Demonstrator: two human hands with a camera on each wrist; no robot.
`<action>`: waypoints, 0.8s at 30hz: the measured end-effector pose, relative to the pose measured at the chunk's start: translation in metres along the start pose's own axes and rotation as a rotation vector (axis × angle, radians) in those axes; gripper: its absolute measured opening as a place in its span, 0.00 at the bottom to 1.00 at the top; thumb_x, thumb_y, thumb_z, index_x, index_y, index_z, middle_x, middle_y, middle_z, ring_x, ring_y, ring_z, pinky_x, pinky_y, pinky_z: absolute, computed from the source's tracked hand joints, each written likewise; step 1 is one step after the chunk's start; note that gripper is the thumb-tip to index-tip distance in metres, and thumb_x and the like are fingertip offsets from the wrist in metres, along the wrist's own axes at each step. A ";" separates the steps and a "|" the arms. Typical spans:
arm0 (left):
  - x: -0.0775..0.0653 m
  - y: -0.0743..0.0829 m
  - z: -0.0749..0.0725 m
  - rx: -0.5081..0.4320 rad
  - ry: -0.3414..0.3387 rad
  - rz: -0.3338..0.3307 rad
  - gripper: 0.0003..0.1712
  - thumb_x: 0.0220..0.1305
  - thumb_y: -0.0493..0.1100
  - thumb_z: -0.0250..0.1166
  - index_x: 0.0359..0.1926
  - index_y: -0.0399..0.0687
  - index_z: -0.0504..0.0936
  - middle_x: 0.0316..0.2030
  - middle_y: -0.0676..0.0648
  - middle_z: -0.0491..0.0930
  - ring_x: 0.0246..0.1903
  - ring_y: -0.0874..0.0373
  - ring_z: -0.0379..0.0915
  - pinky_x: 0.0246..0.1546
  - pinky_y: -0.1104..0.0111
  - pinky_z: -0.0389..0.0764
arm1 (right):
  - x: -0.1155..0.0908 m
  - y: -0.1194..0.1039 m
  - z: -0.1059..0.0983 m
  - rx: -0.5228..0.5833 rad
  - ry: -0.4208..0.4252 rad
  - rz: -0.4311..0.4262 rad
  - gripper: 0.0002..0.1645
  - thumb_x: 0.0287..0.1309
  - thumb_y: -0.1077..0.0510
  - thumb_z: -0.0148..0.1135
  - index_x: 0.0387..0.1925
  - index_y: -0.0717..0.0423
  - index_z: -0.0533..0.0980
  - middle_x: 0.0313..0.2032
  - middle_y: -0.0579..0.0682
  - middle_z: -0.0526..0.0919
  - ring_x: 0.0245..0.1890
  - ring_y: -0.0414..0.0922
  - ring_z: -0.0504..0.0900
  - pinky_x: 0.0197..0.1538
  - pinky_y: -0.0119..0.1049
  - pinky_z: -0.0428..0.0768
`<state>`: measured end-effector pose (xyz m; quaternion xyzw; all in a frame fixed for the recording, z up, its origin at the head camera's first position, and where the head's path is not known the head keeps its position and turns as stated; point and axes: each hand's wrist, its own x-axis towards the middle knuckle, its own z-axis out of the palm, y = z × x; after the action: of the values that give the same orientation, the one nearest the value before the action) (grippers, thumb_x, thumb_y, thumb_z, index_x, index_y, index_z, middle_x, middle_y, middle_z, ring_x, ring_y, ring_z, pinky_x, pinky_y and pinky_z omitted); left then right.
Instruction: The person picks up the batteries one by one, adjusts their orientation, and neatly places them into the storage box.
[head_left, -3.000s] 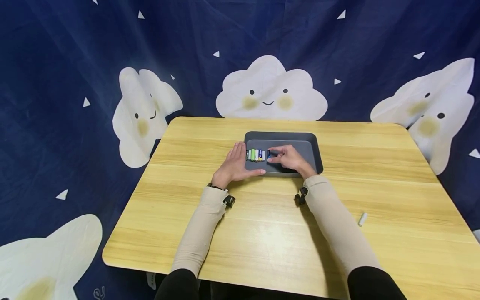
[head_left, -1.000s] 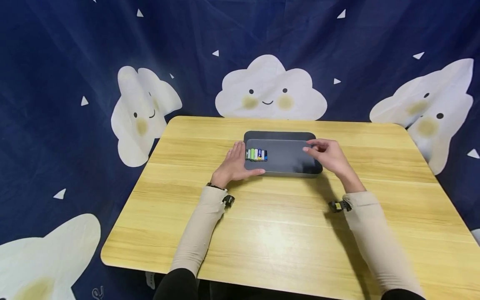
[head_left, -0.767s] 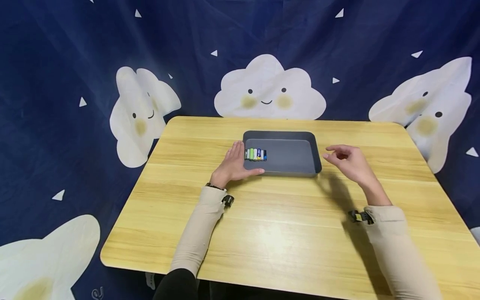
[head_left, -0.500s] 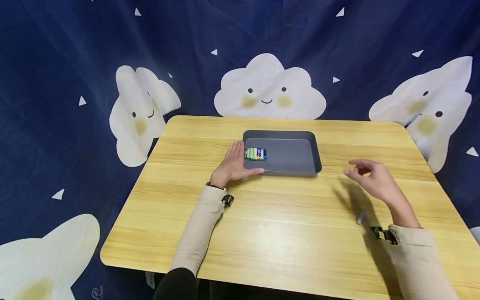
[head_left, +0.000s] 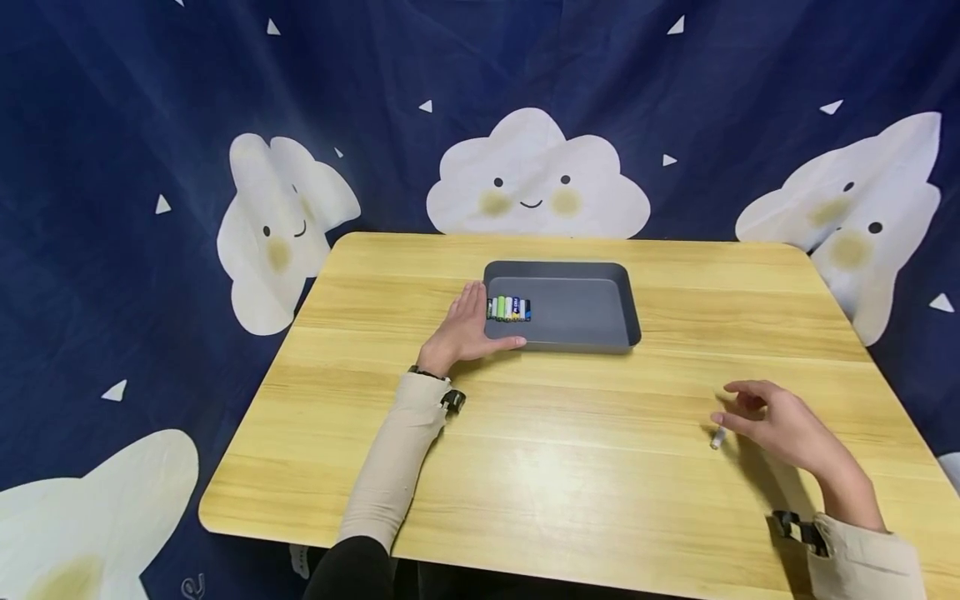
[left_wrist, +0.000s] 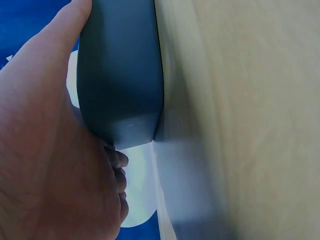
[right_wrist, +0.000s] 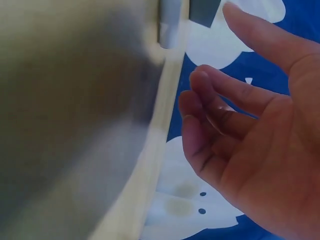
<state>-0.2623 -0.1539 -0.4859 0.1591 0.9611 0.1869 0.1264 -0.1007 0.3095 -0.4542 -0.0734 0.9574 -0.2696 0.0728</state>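
My left hand (head_left: 461,329) rests against the left end of a dark grey tray (head_left: 581,321), fingers straight and thumb stretched along the front side. In the left wrist view the tray's outer wall (left_wrist: 122,65) fills the space beside the thumb. A row of several batteries (head_left: 510,309), green, white and blue among them, lies side by side at the tray's left. Over the table at the right, my right hand (head_left: 783,429) hovers by a single pale battery (head_left: 717,439), thumb and fingers apart with nothing between them. The right wrist view shows that battery (right_wrist: 170,25) lying beyond the fingertips.
The light wood table (head_left: 570,500) has rounded corners and ends at a dark blue curtain (head_left: 390,100) printed with white clouds. Each wrist wears a small black camera, such as the left one (head_left: 452,402).
My right hand let go of a blue battery at the row's right end, left the tray and moved right and toward me to the lone battery. The left hand stayed against the tray.
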 end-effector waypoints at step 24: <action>0.001 0.000 0.001 0.000 0.001 0.000 0.81 0.52 0.89 0.54 0.82 0.41 0.28 0.84 0.42 0.25 0.84 0.50 0.21 0.85 0.58 0.32 | -0.016 -0.005 0.018 -0.060 -0.045 0.032 0.26 0.48 0.52 0.82 0.42 0.66 0.83 0.38 0.56 0.85 0.37 0.46 0.78 0.35 0.33 0.76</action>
<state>-0.2628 -0.1532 -0.4870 0.1590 0.9613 0.1868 0.1257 -0.0816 0.2988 -0.4648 -0.0661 0.9642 -0.2381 0.0965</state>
